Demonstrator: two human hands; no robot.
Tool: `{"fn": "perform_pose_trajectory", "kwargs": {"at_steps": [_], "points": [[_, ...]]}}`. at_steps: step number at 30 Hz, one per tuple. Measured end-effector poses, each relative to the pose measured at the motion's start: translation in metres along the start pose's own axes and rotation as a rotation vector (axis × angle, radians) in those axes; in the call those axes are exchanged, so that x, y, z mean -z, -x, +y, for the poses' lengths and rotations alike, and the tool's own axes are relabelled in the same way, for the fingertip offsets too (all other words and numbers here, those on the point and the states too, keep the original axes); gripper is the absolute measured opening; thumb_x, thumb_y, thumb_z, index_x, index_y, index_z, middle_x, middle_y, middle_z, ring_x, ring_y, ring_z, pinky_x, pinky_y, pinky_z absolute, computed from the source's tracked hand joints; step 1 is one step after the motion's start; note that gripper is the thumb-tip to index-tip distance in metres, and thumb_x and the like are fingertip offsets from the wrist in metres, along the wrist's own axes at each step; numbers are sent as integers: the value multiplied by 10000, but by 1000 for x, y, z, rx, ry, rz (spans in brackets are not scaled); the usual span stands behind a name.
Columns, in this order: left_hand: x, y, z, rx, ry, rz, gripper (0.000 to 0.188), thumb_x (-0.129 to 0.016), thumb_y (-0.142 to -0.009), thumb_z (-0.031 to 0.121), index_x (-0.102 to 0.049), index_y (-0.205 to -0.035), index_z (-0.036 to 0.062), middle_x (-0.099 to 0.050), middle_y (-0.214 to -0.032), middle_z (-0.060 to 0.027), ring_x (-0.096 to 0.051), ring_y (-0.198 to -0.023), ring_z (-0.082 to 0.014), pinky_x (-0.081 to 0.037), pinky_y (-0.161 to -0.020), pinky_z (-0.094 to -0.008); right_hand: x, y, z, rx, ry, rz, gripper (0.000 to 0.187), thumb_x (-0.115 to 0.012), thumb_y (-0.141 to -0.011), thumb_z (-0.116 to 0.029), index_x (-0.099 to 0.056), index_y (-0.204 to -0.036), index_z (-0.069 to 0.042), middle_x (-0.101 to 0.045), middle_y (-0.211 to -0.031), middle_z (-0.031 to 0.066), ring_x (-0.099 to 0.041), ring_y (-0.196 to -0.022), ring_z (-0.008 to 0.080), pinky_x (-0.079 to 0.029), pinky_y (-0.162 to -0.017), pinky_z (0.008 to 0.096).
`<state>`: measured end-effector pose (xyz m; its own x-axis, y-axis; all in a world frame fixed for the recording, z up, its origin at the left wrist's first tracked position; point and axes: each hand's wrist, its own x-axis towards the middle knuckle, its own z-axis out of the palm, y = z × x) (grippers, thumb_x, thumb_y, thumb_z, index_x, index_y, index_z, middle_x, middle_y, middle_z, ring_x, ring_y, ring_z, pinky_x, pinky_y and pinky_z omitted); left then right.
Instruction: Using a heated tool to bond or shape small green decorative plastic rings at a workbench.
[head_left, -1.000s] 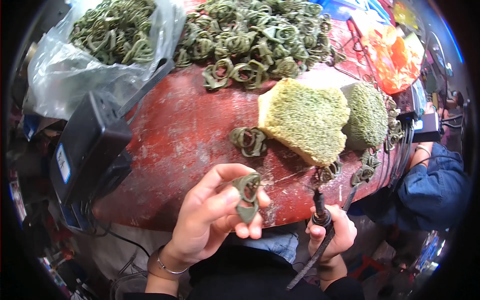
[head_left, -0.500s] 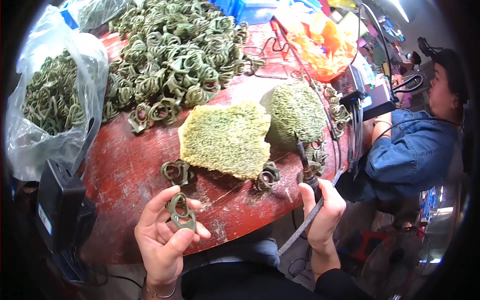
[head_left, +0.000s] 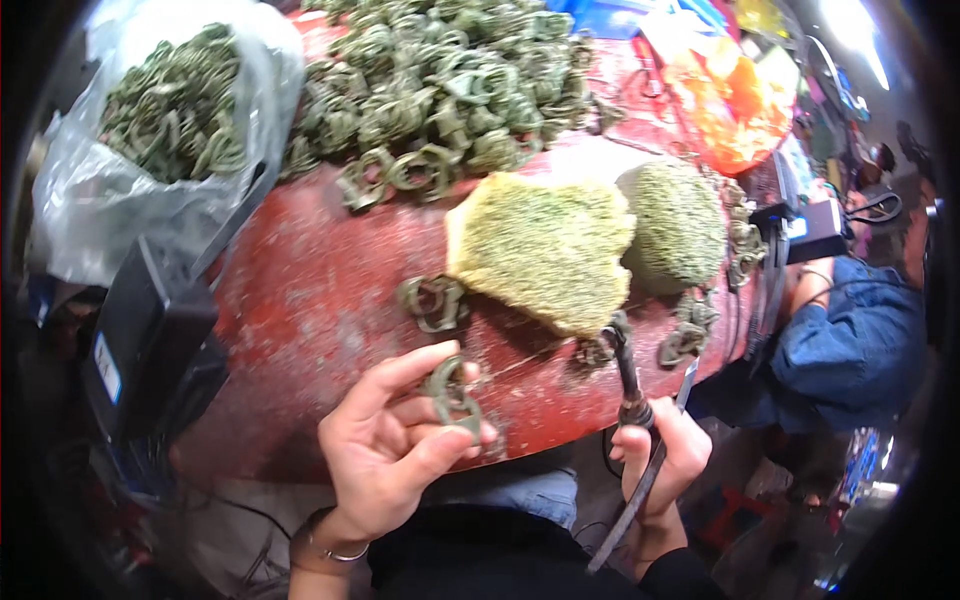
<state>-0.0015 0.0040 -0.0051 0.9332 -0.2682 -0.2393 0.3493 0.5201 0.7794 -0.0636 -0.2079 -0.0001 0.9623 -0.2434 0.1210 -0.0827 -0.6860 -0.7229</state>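
Observation:
My left hand (head_left: 385, 455), above the table's near edge, pinches a small green looped ring piece (head_left: 456, 408) between thumb and fingers. My right hand (head_left: 672, 452) is closed round a soldering-iron-like pen tool (head_left: 627, 370) with a dark tip. The same hand also holds a thin, flat metal strip (head_left: 642, 495), lying slantwise across it. The tool's tip is by the lower right corner of a rough yellow-green block (head_left: 545, 250); whether they touch I cannot tell. Behind it stands a rounded green textured lump (head_left: 682, 225). Similar ring pieces (head_left: 433, 303) lie near the block.
A large heap of green ring pieces (head_left: 440, 90) covers the table's far side. At left are a clear plastic bag (head_left: 75, 215) of more pieces and a black box (head_left: 150, 340). An orange bag (head_left: 735, 110), cables and a co-worker's blue sleeve (head_left: 850, 340) are at right.
The view has shifted, so the table things appear farther right and higher. The pen tool's tip has gone from the rounded lump to the block's lower right corner. My left hand keeps the ring piece.

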Motion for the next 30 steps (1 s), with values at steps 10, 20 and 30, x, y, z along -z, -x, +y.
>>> {"fn": "perform_pose_trajectory", "kwargs": {"at_steps": [10, 20, 30], "points": [[3, 5, 6, -2, -40, -16, 500, -570, -809, -68, -358, -1262, -82, -570, -1005, -124, -613, -860, -162, -534, -717, -252, -20, 0, -17, 140, -10, -245, 303, -720, -722, -268, -606, -803, 1, -524, -585, 72, -540, -486, 213, -425, -452, 286], [4, 5, 8, 13, -89, -53, 485, -552, -812, -79, -363, -1258, -90, -514, -1060, -107, -610, -873, -165, -524, -720, -244, -19, -2, -22, 109, 22, -259, 274, -728, -713, -235, -613, -803, -4, -521, -587, 74, -540, -487, 220, -422, -456, 288], [3, 4, 8, 8, -75, -49, 488, -553, -809, -84, -362, -1258, -92, -507, -1060, -110, -610, -874, -172, -525, -716, -239, -18, -3, -23, 105, 30, -270, 281, -730, -712, -230, -605, -804, 4, -520, -585, 73, -543, -486, 216, -424, -454, 286]]}}
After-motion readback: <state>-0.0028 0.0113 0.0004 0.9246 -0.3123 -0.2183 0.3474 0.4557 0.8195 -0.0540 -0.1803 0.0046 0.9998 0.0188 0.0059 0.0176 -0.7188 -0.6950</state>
